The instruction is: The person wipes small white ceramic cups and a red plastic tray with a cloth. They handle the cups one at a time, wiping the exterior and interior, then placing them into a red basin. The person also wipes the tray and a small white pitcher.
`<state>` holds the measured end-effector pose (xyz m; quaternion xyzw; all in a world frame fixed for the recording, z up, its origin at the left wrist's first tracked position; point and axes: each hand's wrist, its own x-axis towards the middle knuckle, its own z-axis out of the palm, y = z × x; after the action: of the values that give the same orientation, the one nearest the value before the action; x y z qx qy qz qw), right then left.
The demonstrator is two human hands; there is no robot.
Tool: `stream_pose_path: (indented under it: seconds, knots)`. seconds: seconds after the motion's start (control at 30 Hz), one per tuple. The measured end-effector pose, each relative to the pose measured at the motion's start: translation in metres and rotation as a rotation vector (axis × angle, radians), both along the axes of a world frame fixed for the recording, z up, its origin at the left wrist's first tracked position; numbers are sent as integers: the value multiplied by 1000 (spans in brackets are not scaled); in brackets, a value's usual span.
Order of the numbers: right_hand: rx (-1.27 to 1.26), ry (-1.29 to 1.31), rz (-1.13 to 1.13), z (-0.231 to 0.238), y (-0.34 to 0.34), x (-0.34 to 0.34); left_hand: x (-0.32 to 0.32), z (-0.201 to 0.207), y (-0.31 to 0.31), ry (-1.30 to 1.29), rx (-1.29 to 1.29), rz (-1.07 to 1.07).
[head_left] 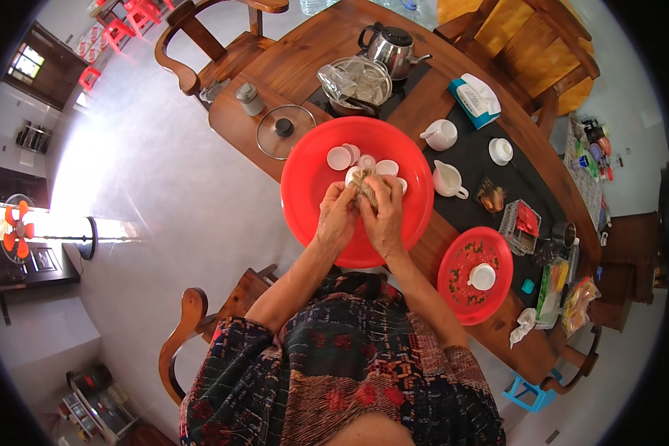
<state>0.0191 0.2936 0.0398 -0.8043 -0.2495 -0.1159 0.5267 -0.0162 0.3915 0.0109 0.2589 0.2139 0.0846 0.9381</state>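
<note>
Over a large red basin [305, 215], my two hands are close together. My left hand [337, 215] is closed on a small white cup [351, 176], whose rim shows past the fingertips. A tan, stringy scrubbing pad [365, 186] is bunched in the fingers of my right hand [383, 215] and pressed against the cup. Part of the cup is hidden behind the pad and fingers. Several other white teacups [340, 157] lie in the far part of the basin.
A smaller red basin [453, 256] with green scraps and a white cup [482, 276] stands at the right. Beyond are a white pitcher [449, 180], a lidded bowl [501, 152], a tissue pack [474, 100], a steel kettle [392, 52] and a glass lid [267, 137].
</note>
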Motion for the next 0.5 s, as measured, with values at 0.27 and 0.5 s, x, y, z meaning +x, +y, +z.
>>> stream_pose_path:
  seconds: [0.27,0.5]
  knots:
    - [-594,179,175,-25,-35,-2,4,13,26,153,237,73]
    - [-1064,115,305,-49,-16,-9,2,-9,37,127,-35,86]
